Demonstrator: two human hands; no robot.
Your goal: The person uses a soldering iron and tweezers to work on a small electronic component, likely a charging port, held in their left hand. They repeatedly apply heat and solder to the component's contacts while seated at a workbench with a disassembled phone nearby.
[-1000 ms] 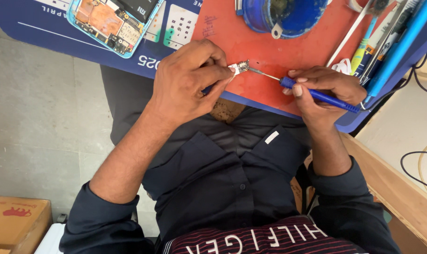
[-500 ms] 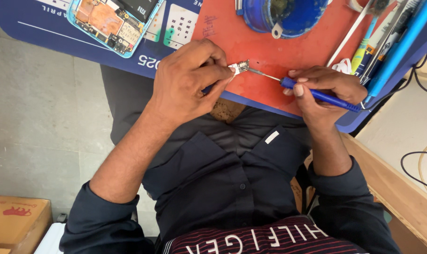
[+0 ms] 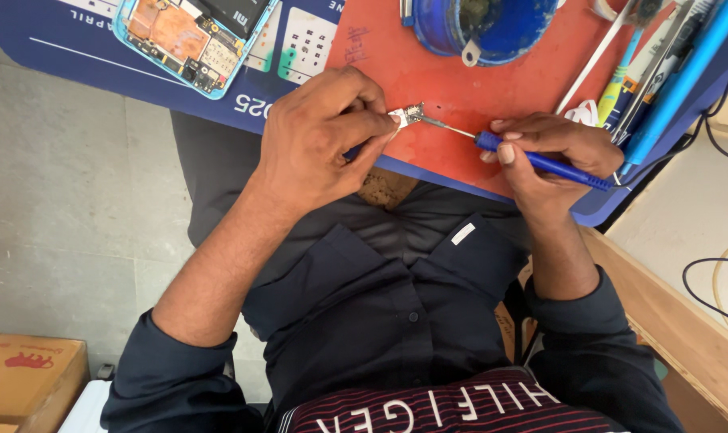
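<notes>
Fingertips (image 3: 380, 122) of the left hand (image 3: 320, 140) pinched a small metal phone component (image 3: 409, 115) above the red work mat (image 3: 428, 72), while the right hand (image 3: 544, 148) gripped a blue-handled soldering iron (image 3: 532, 158), tip touching it. Soldering appeared underway; a steady tip seemed essential next.

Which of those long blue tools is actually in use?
The dark blue tool in the right hand, its thin metal tip on the small part pinched by the left hand. The lighter blue ones lie unheld beside it.
</notes>
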